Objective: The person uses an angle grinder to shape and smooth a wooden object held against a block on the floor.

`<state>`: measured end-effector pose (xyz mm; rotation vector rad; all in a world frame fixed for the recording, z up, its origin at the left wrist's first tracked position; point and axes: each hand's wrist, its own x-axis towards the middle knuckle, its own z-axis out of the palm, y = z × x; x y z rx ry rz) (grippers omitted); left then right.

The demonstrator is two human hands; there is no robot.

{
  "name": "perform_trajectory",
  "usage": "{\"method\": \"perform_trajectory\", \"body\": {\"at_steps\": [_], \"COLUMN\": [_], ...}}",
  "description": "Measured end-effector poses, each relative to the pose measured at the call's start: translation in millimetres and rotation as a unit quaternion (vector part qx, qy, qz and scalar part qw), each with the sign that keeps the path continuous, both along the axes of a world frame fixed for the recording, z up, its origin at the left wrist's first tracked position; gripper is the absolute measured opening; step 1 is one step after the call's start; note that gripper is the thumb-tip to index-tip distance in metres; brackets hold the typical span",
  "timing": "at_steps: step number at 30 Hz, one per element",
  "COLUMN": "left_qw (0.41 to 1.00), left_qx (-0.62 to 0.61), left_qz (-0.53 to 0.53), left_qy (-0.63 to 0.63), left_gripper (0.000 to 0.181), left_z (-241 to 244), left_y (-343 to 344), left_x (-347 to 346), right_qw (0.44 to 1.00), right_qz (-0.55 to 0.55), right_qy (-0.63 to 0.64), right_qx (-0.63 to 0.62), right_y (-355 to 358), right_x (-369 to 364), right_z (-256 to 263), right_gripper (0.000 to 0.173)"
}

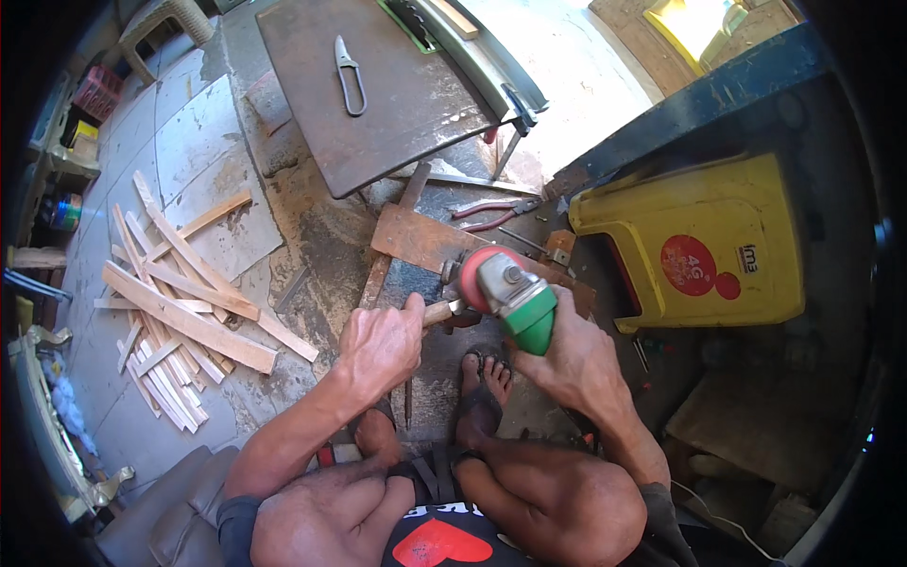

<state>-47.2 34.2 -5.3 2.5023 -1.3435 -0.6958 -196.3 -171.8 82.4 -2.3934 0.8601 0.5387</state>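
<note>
My right hand is closed around the green body of an angle grinder, whose reddish disc faces left. My left hand grips a wooden handle with a metal end that reaches the disc's lower edge; what the tool is, I cannot tell. Below the disc, part of the work is hidden by the grinder. A rusty metal plate lies on the floor just beyond. Pliers with dark red handles rest past it, near a metal rod.
A table saw with metal shears on top stands ahead. Curved wooden strips are piled on the floor at left. A yellow plastic stool lies at right under a blue beam. My feet are just below the grinder.
</note>
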Motion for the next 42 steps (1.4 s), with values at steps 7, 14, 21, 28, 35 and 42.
{"method": "perform_trajectory", "body": {"at_steps": [7, 14, 21, 28, 35, 42], "left_qw": [1.000, 0.999, 0.999, 0.997, 0.996, 0.993], "left_qx": [0.002, -0.010, 0.008, 0.027, 0.025, 0.038], "left_qz": [0.002, -0.002, -0.009, -0.025, -0.030, -0.019], "left_qy": [0.016, 0.032, 0.033, 0.065, 0.082, 0.108], "left_gripper": [0.015, 0.020, 0.026, 0.023, 0.025, 0.025], "left_z": [-2, 0, 3, 6, 9, 10], "left_y": [-1, 3, 0, -2, 0, -1], "left_x": [1, 4, 8, 20, 26, 28], "right_qw": [1.000, 1.000, 1.000, 0.999, 1.000, 1.000], "right_qz": [0.008, 0.002, -0.015, -0.029, -0.008, -0.004], "right_qy": [0.013, 0.019, 0.026, -0.030, -0.019, -0.005], "right_qx": [-0.001, -0.006, 0.009, 0.006, 0.019, 0.020], "right_y": [10, 1, -12, -15, 10, 9], "right_x": [1, 3, 2, -6, -9, -10], "right_z": [-1, -4, -12, -16, -1, -12], "right_gripper": [0.088, 0.089, 0.086, 0.085, 0.093, 0.094]}}
